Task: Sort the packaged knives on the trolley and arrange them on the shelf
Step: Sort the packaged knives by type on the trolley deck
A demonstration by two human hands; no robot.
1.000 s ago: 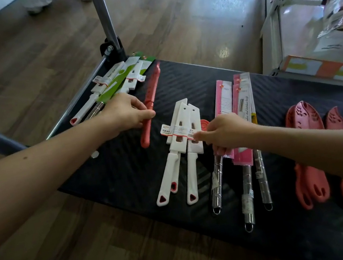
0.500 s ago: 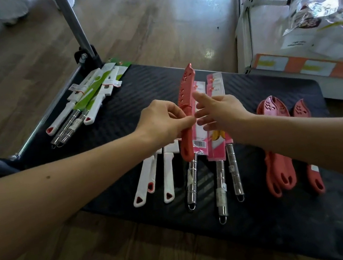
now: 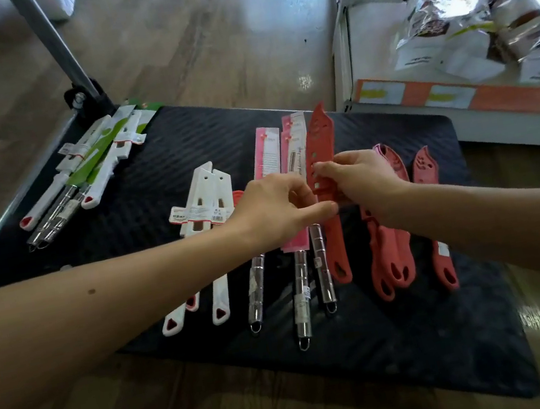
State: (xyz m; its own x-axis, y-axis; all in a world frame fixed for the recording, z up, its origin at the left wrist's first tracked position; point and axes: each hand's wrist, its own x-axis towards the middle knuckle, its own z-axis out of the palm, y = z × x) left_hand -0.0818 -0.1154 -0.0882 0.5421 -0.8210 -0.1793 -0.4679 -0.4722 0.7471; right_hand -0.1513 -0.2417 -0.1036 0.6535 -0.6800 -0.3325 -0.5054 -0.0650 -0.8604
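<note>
Red sheathed knife (image 3: 317, 145) pinched mid-length by left hand (image 3: 273, 211) and right hand (image 3: 358, 181), tip up, over black trolley (image 3: 429, 338), between pink-carded knives (image 3: 267, 154) and other red knives (image 3: 426, 169).

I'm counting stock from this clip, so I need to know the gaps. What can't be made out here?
Head view only:
- Label print on the white knives: too small and blurred.
- Middles of the pink packs: under the left hand.
- Red knives at right: partly behind the right hand and forearm, count unsure.
- Held red knife: middle covered by fingers.
- Shelf: cut off by the right edge; bags blurred by glare.
</note>
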